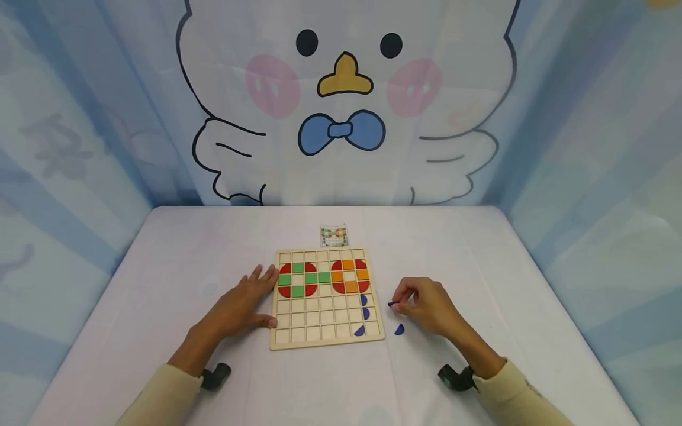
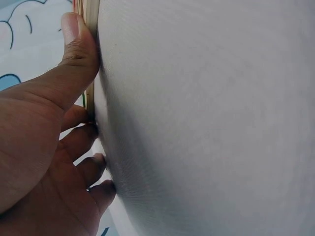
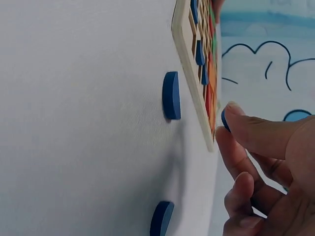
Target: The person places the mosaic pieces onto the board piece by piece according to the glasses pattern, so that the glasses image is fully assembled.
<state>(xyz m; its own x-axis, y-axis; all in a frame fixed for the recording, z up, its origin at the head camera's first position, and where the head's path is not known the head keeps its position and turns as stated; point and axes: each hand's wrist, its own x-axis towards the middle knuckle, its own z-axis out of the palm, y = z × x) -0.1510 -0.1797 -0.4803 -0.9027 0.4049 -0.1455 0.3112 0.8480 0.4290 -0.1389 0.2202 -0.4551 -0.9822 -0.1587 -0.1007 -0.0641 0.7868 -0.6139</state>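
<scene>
My right hand [image 1: 428, 302] pinches a small dark blue half-round tile [image 3: 224, 119] between thumb and fingertip, beside the right edge of the wooden grid board [image 1: 327, 343]. Another blue half-round tile [image 1: 399, 329] lies on the table below this hand. The right wrist view shows one more blue tile [image 3: 161, 219] on the cloth. Fingers spread, my left hand [image 1: 242, 305] rests along the board's left edge, thumb and fingertips touching it. Red, green and orange tiles [image 1: 351, 287] form two rings in the upper rows. Three blue tiles [image 1: 366, 313] sit in the right part below them.
A small pattern card [image 1: 334, 236] lies just behind the board. White cloth [image 1: 213, 236] covers the table, and printed curtains [image 1: 341, 171] stand at its back and sides. Both wrists wear black camera mounts [image 1: 456, 377].
</scene>
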